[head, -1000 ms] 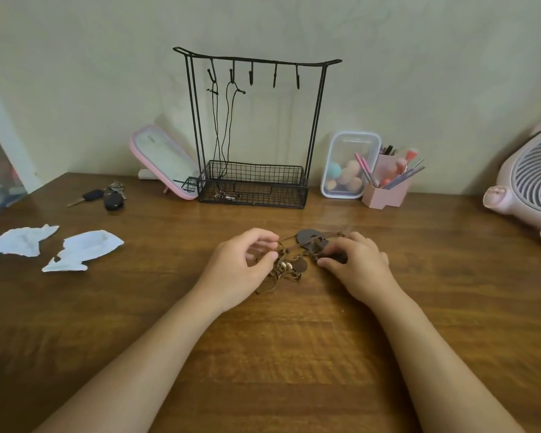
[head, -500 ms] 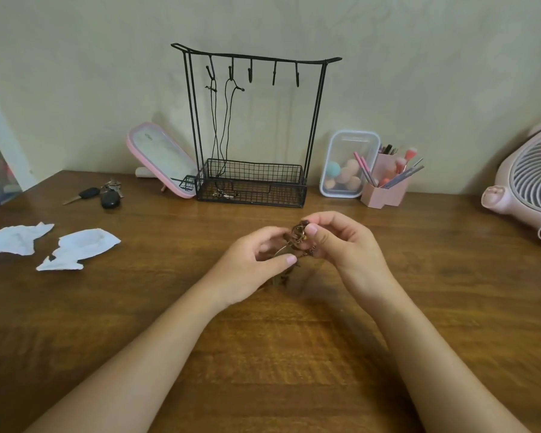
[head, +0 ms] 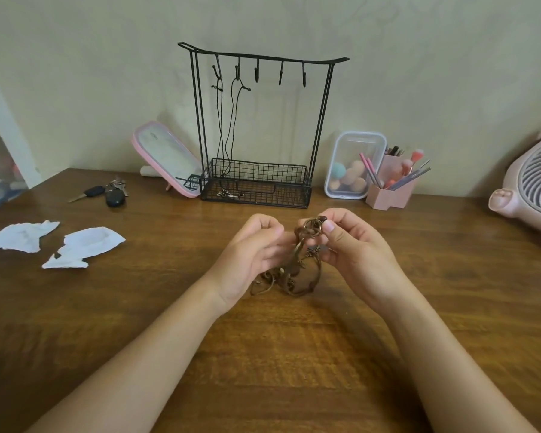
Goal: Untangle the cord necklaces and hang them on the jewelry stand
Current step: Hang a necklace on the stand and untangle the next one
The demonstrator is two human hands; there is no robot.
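The right hand (head: pixel 353 248) pinches the top of the tangled brown necklaces (head: pixel 297 267) between thumb and curled fingers, lifted near the middle of the table (head: pixel 263 354), with the lower loops trailing down to the wood. The left hand (head: pixel 250 248) sits just left of the tangle with its fingers curled; I cannot tell whether it grips a strand. At the far edge stands the jewelry stand (head: pixel 263 173), with black necklaces (head: pixel 231 126) hanging from its two left hooks

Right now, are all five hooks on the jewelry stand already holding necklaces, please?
No, only the two leftmost hooks of the jewelry stand carry black cords; the other three hooks are bare.
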